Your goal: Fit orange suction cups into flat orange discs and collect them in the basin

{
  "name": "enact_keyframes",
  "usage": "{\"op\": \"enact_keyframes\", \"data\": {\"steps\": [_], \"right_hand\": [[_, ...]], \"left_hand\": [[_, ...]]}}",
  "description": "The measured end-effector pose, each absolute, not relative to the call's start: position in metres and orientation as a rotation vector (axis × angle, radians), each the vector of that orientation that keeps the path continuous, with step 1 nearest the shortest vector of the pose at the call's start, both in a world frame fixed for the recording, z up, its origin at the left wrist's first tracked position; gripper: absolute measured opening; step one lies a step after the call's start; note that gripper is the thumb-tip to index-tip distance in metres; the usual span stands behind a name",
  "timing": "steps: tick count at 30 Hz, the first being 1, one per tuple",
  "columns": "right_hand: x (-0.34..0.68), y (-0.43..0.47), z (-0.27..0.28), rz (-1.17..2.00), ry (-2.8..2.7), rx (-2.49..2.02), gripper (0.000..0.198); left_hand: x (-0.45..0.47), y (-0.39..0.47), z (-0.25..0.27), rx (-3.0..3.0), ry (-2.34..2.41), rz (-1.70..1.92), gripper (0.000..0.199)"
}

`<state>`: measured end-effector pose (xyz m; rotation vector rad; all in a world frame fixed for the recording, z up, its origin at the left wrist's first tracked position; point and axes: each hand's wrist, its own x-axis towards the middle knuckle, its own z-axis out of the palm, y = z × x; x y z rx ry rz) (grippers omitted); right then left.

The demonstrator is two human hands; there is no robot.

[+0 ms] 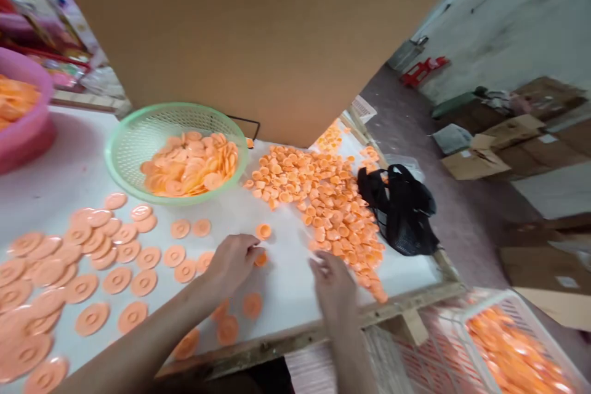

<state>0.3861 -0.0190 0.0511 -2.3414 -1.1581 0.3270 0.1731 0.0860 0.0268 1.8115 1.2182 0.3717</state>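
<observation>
My left hand (234,265) is over the white tabletop with its fingers curled, and a small orange plastic cap (261,259) is at its fingertips. Just beyond it lies another loose orange cap (263,232). My right hand (336,286) is low at the near edge of a heap of small cone-like orange caps (337,209). Its thumb and fingers are drawn together; whatever may be between them is hidden. Left of my left arm, flat orange discs with a raised ring (117,281) are spread over the table, some overlapping.
A green mesh basket (115,154) holds more discs. Behind it stands a large cardboard box (258,43). A pink basin (39,129) is at the left. A black mesh bag (406,215) lies by the table's right edge. Below right is a crate (517,301) of orange pieces.
</observation>
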Motion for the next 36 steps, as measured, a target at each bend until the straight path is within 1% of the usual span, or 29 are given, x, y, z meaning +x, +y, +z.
{"op": "enact_keyframes", "data": {"steps": [2, 5, 7, 9, 12, 16, 18, 20, 22, 25, 27, 30, 34, 36], "right_hand": [[0.425, -0.041, 0.056, 0.15, -1.155, -2.597, 0.047], [0.445, -0.054, 0.058, 0.382, -1.219, -2.756, 0.035], [0.43, -0.049, 0.059, 0.507, -1.264, -2.66, 0.029], [0.401, -0.034, 0.062, 0.517, -1.31, -2.433, 0.029], [0.351, -0.005, 0.068, 0.604, -1.339, -2.068, 0.029], [0.306, 0.036, 0.072, 0.761, -1.425, -1.863, 0.033], [0.294, 0.051, 0.068, 0.728, -1.524, -1.848, 0.034], [0.286, 0.062, 0.059, 0.703, -1.594, -1.861, 0.028], [0.279, 0.068, 0.048, 0.771, -1.598, -1.862, 0.018], [0.272, 0.073, 0.036, 0.945, -1.551, -1.858, 0.011], [0.268, 0.078, 0.032, 0.977, -1.551, -1.889, 0.003], [0.266, 0.085, 0.032, 0.961, -1.571, -1.92, 0.018], [0.263, 0.092, 0.032, 1.004, -1.582, -1.96, 0.014], [0.26, 0.094, 0.03, 0.996, -1.591, -2.005, 0.015]], "left_hand": [[0.152, 0.092, 0.025, 1.898, 1.245, 0.49, 0.025], [0.105, 0.107, 0.021, 2.102, 1.541, 0.462, 0.023], [0.083, 0.114, 0.019, 2.16, 1.675, 0.334, 0.019], [0.081, 0.115, 0.018, 2.178, 1.629, 0.255, 0.014], [0.107, 0.106, 0.016, 2.193, 1.414, 0.264, 0.015], [0.137, 0.094, 0.013, 2.164, 1.344, 0.306, 0.019], [0.136, 0.095, 0.011, 2.145, 1.364, 0.319, 0.02], [0.128, 0.097, 0.01, 2.121, 1.396, 0.337, 0.019], [0.118, 0.099, 0.009, 2.087, 1.433, 0.353, 0.017], [0.11, 0.099, 0.007, 2.043, 1.424, 0.415, 0.014], [0.108, 0.1, 0.005, 2.034, 1.395, 0.467, 0.013], [0.107, 0.101, 0.004, 2.043, 1.377, 0.487, 0.011], [0.11, 0.103, 0.003, 2.023, 1.358, 0.486, 0.009], [0.111, 0.102, 0.0, 2.0, 1.344, 0.527, 0.008]]}}
